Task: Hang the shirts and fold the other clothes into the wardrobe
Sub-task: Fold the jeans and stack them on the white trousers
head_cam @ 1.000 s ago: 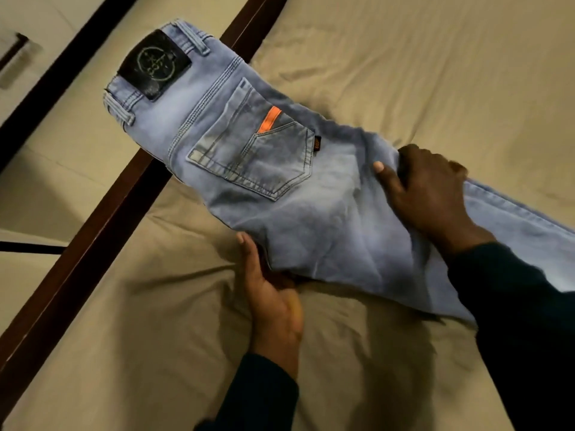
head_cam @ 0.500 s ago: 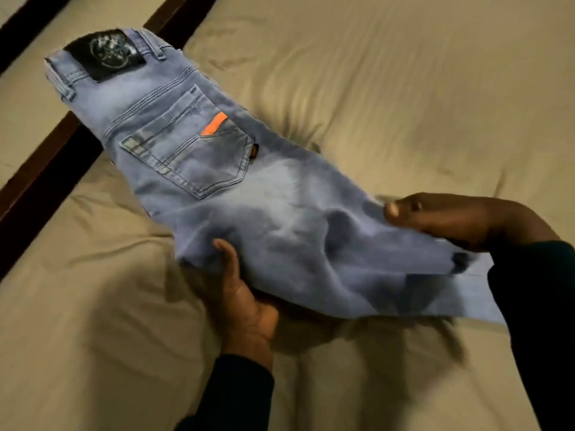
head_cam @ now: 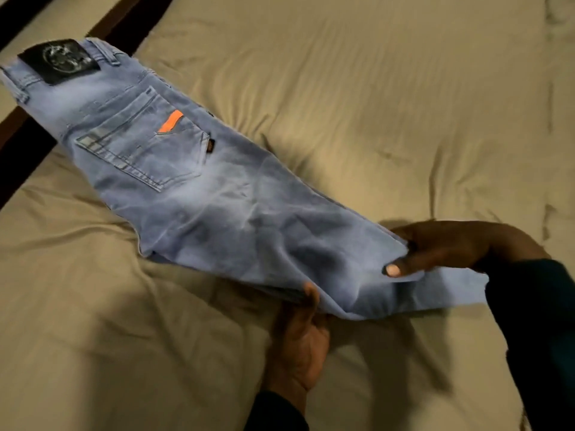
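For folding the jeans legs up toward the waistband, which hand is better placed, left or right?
Right, probably. The right hand already pinches the jeans at the leg end, thumb on top. The left hand only grips the near edge from below, about mid-length.

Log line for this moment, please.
stage: folding jeans | left hand: grips near edge | right hand: pinches leg | surface: bed sheet

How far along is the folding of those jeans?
Early. The jeans are already doubled leg over leg on the bed. Now the left hand and right hand grip the leg section. They have not been folded crosswise yet; no wardrobe is in view.
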`<state>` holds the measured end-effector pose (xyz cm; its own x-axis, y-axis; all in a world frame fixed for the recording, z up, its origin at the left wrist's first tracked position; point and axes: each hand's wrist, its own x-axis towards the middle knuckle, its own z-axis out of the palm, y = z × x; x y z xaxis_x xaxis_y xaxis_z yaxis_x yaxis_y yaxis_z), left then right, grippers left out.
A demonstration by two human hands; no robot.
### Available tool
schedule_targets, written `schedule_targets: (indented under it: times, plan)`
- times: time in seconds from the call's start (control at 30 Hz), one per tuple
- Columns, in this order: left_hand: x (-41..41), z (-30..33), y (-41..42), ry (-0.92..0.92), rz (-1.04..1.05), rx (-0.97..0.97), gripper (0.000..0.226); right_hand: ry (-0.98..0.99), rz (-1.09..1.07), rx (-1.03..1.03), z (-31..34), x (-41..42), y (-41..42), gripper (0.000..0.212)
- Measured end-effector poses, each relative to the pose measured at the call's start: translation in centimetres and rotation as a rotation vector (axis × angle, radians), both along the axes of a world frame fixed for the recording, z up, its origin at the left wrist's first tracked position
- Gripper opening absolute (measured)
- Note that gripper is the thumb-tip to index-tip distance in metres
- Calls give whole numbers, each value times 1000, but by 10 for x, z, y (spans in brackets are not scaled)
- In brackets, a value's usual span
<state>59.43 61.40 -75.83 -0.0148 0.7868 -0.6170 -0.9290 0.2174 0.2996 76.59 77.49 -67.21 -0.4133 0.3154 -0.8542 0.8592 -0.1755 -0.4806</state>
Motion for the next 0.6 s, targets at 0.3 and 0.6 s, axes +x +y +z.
schedule_targets:
  times: [0.3,0.6]
  plan:
    - [55,16,-45,-8,-143,-158,23,73,-93,-42,-4,22,-48,49]
    - [61,-11,-106,108,-296,-315,33,73,-192,-141,-11,64,-106,49]
